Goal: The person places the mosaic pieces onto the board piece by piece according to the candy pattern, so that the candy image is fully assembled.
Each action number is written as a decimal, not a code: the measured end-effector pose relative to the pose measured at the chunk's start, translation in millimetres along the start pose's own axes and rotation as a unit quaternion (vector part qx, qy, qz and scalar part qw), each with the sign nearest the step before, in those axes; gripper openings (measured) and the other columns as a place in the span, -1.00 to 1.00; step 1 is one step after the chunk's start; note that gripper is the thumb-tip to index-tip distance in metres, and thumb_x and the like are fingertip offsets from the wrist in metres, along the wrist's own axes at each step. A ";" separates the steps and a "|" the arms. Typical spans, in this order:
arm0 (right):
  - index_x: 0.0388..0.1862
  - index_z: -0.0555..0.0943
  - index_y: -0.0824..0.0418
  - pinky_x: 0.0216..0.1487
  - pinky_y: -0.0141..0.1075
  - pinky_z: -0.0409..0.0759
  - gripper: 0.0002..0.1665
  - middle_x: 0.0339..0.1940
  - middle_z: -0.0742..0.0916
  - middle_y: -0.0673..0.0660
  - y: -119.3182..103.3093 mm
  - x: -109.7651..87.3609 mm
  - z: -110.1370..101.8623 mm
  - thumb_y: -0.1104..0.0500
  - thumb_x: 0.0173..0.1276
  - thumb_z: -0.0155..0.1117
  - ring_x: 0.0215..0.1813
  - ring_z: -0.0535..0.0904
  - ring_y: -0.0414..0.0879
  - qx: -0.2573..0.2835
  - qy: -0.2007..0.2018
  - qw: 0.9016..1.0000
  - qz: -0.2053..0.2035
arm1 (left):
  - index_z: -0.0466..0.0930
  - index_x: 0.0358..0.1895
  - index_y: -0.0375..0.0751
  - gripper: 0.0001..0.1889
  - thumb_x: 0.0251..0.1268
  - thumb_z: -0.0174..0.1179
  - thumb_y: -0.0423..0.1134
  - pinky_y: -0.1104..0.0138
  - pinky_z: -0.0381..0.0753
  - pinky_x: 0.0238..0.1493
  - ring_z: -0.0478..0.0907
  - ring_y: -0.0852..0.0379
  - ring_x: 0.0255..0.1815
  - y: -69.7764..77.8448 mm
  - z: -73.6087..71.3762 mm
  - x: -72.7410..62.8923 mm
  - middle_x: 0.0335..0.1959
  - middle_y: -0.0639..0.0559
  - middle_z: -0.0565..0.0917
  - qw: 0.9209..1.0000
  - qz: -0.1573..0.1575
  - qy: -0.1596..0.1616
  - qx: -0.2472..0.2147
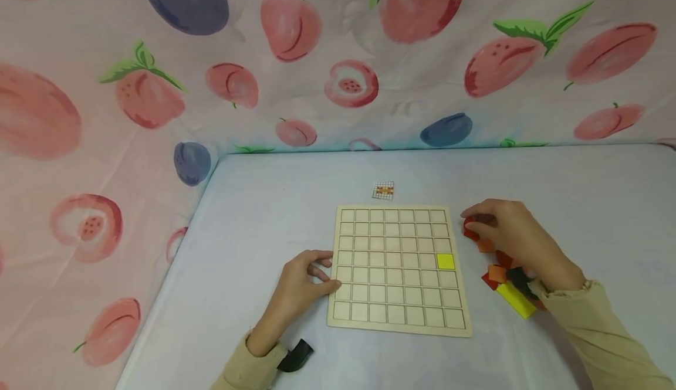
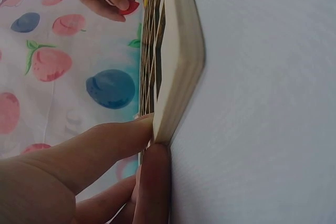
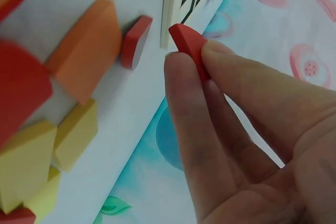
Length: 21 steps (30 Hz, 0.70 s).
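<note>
Red pc (image 3: 185, 39) — btwn R fingers (image 3: 190, 95)

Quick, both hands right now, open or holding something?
Left hand: open, touching the edge of the wooden board.
Right hand: closed, pinching a red piece.

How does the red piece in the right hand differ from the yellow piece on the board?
The red piece is pinched in the right hand; the yellow piece lies flat on the board. The red piece is partly covered; the yellow piece shows whole. Both are smaller than the board.
</note>
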State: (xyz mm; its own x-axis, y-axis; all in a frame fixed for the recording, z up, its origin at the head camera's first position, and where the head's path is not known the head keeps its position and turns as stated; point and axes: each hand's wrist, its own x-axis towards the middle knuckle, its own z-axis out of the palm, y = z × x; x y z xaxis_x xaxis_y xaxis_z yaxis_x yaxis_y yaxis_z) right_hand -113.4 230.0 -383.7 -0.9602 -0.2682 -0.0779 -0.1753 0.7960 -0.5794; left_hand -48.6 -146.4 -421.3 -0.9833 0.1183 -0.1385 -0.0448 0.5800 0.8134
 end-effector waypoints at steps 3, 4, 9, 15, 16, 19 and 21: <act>-0.01 0.73 0.22 -0.14 -0.23 0.62 -0.74 -0.09 0.77 0.16 -2.6 0.1 1.2 0.25 0.32 0.38 -0.16 0.61 -0.03 0.001 0.001 1.000 -0.006 | 0.60 0.14 -0.27 -0.44 -0.03 0.52 -0.37 0.37 0.53 -0.28 0.61 0.23 -0.33 0.0 0.1 0.1 -0.13 0.00 0.66 1.000 0.000 0.000 0.000; -0.03 0.74 0.21 -0.19 -0.28 0.60 -0.76 -0.11 0.77 0.15 -3.6 0.2 1.9 0.24 0.31 0.38 -0.19 0.61 -0.04 0.004 -0.001 1.000 -0.005 | 0.60 0.14 -0.27 -0.44 -0.03 0.52 -0.37 0.37 0.53 -0.28 0.61 0.23 -0.33 -0.1 0.1 0.1 -0.14 0.00 0.66 1.000 0.001 0.000 0.001; -0.11 0.76 0.18 -0.30 -0.34 0.53 -0.79 -0.19 0.79 0.10 -8.4 1.3 7.0 0.21 0.28 0.43 -0.26 0.61 -0.08 0.009 -0.008 1.000 -0.005 | 0.60 0.14 -0.28 -0.44 -0.03 0.51 -0.38 0.38 0.53 -0.28 0.61 0.22 -0.33 0.0 -0.3 -0.3 -0.14 -0.01 0.66 1.000 0.001 0.001 0.001; -0.24 0.75 0.18 -0.48 -0.37 0.47 -0.87 -0.31 0.76 0.05 -13.6 3.4 14.5 0.24 0.22 0.47 -0.41 0.55 -0.15 0.032 -0.012 0.999 -0.032 | 0.60 0.15 -0.28 -0.44 -0.02 0.51 -0.38 0.39 0.52 -0.29 0.61 0.22 -0.33 -0.6 -0.8 -0.7 -0.13 -0.01 0.66 1.000 -0.002 0.001 -0.003; -0.26 0.75 0.17 -0.46 -0.38 0.49 -0.89 -0.33 0.75 0.04 -14.0 3.7 15.5 0.25 0.22 0.47 -0.40 0.57 -0.16 0.031 -0.011 0.999 -0.040 | 0.60 0.15 -0.28 -0.44 -0.02 0.51 -0.38 0.39 0.53 -0.29 0.61 0.22 -0.33 -0.7 -0.9 -0.6 -0.13 -0.01 0.66 1.000 -0.001 0.001 -0.004; -0.29 0.74 0.16 -0.36 -0.39 0.55 -0.91 -0.34 0.75 -0.01 -14.1 4.4 17.8 0.26 0.21 0.47 -0.35 0.62 -0.18 0.031 -0.016 0.998 -0.054 | 0.60 0.14 -0.29 -0.45 -0.02 0.51 -0.38 0.39 0.53 -0.28 0.61 0.22 -0.32 -0.1 -0.7 -0.2 -0.13 -0.01 0.66 1.000 0.001 0.002 -0.004; -0.30 0.74 0.16 -0.32 -0.39 0.57 -0.92 -0.36 0.76 -0.03 -13.3 4.2 19.1 0.25 0.21 0.47 -0.35 0.63 -0.20 0.034 -0.023 0.998 -0.058 | 0.60 0.14 -0.28 -0.45 -0.02 0.51 -0.38 0.39 0.52 -0.29 0.61 0.22 -0.33 0.5 0.2 -0.1 -0.14 -0.01 0.65 1.000 0.000 0.001 -0.003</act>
State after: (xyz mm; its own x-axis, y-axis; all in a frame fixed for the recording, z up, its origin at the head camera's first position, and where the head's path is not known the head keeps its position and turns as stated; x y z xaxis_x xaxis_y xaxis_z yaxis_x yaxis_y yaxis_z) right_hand -111.0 207.9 -391.8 -0.9232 -0.3817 -0.0438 -0.2675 0.7205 -0.6398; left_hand -48.5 -146.0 -421.0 -0.9835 0.1170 -0.1377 -0.0461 0.5746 0.8172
